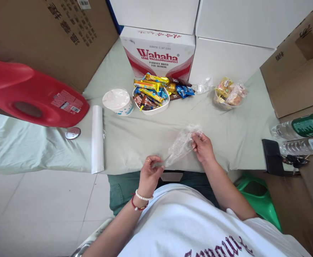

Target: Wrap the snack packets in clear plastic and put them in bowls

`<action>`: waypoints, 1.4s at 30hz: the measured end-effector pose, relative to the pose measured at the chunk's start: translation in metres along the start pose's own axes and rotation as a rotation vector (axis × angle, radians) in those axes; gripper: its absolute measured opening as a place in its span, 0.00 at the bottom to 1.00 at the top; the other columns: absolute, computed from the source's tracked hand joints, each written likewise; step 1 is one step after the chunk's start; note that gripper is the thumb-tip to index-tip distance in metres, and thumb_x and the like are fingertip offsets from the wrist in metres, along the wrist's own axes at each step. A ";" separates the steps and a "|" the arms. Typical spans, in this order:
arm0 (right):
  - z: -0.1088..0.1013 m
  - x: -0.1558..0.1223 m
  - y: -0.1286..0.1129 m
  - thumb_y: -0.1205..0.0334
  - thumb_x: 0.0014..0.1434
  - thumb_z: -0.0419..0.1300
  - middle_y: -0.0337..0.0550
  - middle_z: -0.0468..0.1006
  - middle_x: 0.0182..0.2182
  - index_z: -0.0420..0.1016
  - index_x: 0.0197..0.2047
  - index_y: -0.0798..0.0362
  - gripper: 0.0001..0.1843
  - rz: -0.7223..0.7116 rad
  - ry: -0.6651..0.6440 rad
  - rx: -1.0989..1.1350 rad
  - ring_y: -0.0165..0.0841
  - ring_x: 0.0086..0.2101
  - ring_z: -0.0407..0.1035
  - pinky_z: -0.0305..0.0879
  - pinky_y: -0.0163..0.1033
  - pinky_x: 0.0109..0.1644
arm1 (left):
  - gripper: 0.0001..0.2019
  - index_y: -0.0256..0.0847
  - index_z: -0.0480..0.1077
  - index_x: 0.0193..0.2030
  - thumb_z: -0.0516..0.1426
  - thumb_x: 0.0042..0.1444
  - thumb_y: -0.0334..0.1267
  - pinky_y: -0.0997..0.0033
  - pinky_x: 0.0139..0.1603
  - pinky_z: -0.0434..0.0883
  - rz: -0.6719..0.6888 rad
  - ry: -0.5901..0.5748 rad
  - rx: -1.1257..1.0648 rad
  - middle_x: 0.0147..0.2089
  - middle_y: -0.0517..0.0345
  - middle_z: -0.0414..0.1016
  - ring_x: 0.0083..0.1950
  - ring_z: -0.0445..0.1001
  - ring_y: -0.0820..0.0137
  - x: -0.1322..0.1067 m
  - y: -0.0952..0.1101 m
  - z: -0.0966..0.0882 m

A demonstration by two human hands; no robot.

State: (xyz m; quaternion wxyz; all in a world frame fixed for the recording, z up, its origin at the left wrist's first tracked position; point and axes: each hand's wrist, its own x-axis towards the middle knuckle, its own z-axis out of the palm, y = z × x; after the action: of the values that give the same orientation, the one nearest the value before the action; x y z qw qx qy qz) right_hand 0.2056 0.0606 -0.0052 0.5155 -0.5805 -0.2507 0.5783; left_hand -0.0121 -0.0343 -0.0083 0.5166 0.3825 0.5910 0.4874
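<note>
Pale green tablecloth (pixel 129 142), near its six-o'clock edge crumpled clear plastic film (pixel 181 145), probably light, slippery, tear-prone, best taken by its ends, where I see left hand (pixel 149 174) (seven o'clock) and right hand (pixel 203 146) (two) gripping it in nearly closed pinches.

Bright, diffuse illumination with soft, faint shadows.
Pale sheen marks the tablecloth (pixel 39 150) at left; small glints dot the plastic bag (pixel 181 144); wide-angle distortion stretches the side edges.
</note>
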 end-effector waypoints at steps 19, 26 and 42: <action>-0.048 0.006 -0.018 0.48 0.44 0.76 0.37 0.77 0.30 0.80 0.39 0.51 0.22 0.073 -0.232 -0.212 0.28 0.28 0.64 0.61 0.34 0.30 | 0.18 0.41 0.69 0.31 0.59 0.57 0.55 0.76 0.18 0.56 -0.242 0.025 -0.123 0.20 0.66 0.66 0.18 0.60 0.77 0.071 0.017 0.034; -0.046 0.012 -0.010 0.45 0.45 0.74 0.38 0.75 0.28 0.78 0.36 0.51 0.22 0.033 -0.151 -0.230 0.28 0.25 0.63 0.55 0.33 0.24 | 0.17 0.42 0.69 0.35 0.56 0.59 0.56 0.73 0.21 0.60 -0.248 0.178 0.101 0.24 0.62 0.67 0.22 0.63 0.72 0.063 0.012 0.000; -0.067 0.015 -0.006 0.47 0.58 0.65 0.34 0.72 0.23 0.80 0.41 0.51 0.16 -0.219 -0.046 -0.573 0.29 0.24 0.63 0.60 0.35 0.28 | 0.27 0.34 0.69 0.65 0.59 0.62 0.47 0.49 0.67 0.68 0.560 -0.533 1.244 0.72 0.30 0.64 0.70 0.68 0.46 0.057 0.027 -0.005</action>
State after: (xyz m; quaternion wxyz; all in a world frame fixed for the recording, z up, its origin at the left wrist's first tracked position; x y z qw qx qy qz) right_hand 0.2729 0.0556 -0.0195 0.3842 -0.6585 -0.4763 0.4380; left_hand -0.0280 0.0258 0.0042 0.1862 0.8473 0.4930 0.0661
